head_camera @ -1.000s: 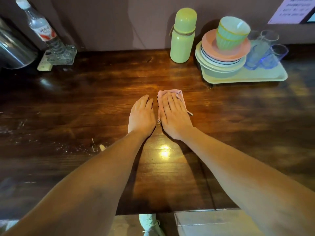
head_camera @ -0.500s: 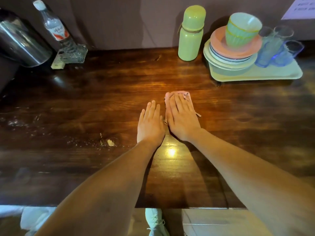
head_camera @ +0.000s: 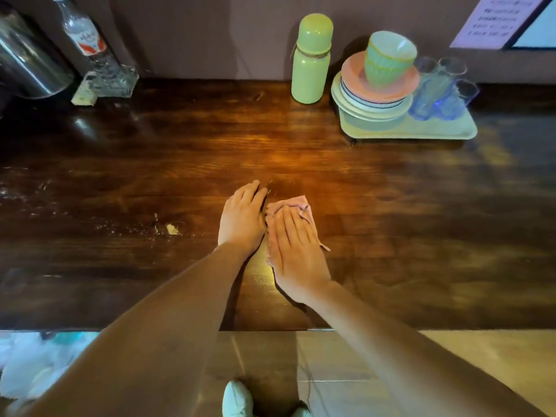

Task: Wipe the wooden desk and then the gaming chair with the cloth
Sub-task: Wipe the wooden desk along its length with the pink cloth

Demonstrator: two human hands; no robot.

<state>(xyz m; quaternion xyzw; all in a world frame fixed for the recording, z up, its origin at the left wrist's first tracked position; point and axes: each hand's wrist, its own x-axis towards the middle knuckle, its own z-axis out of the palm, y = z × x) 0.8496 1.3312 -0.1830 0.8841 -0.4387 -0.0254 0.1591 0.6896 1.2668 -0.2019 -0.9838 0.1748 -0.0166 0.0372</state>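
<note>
Pink cloth (head_camera: 293, 203): lay mid-way along the wooden desk (head_camera: 391, 206), pressed flat under your right hand (head_camera: 296, 251), fingers straight. Your left hand (head_camera: 240, 221): flat on the wood just beside it, grasping nothing.

Wooden desk (head_camera: 391, 206) (cloth (head_camera: 289, 203), tray (head_camera: 436, 131), flask (head_camera: 311, 67))

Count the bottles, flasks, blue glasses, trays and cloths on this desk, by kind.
Clear bottle: 1
Green flask: 1
Blue glasses: 3
Tray: 1
Pink cloth: 1
Total: 7
</note>
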